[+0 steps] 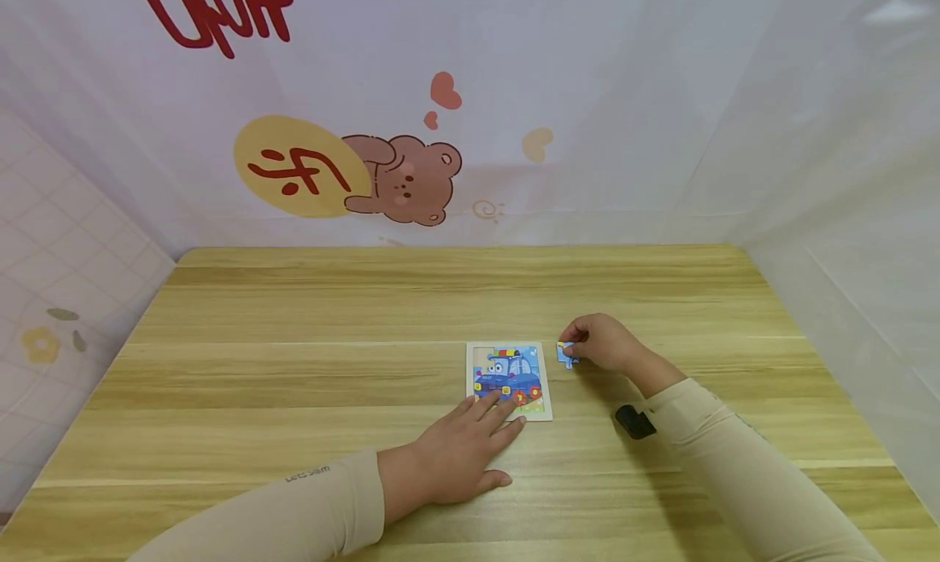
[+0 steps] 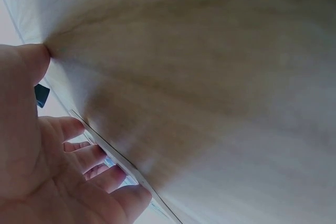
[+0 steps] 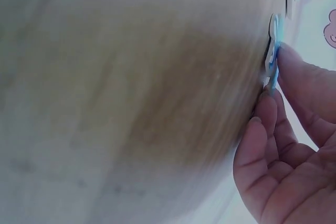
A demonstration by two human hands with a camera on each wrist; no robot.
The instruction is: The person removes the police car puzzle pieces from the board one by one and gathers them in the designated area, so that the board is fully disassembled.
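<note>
A small jigsaw puzzle of a blue police car (image 1: 508,378) sits in a pale frame (image 1: 546,382) on the wooden table. At its upper left, a pale patch of backing shows without picture. My left hand (image 1: 466,448) lies over the puzzle's near edge, fingers spread and fingertips on the lower part of the picture. In the left wrist view, its fingers (image 2: 107,178) reach over the frame's rim. Just right of the frame, my right hand (image 1: 605,346) pinches a blue jigsaw piece (image 1: 566,356) between thumb and fingers. The right wrist view shows this piece (image 3: 273,48) edge-on, close to the tabletop.
The wooden table (image 1: 294,325) spreads around both hands. A small black object (image 1: 634,422) shows beside the right sleeve (image 1: 734,456). White cloth (image 1: 624,138) printed with a bear (image 1: 414,179) hangs behind the table's far edge, and more cloth stands at both sides.
</note>
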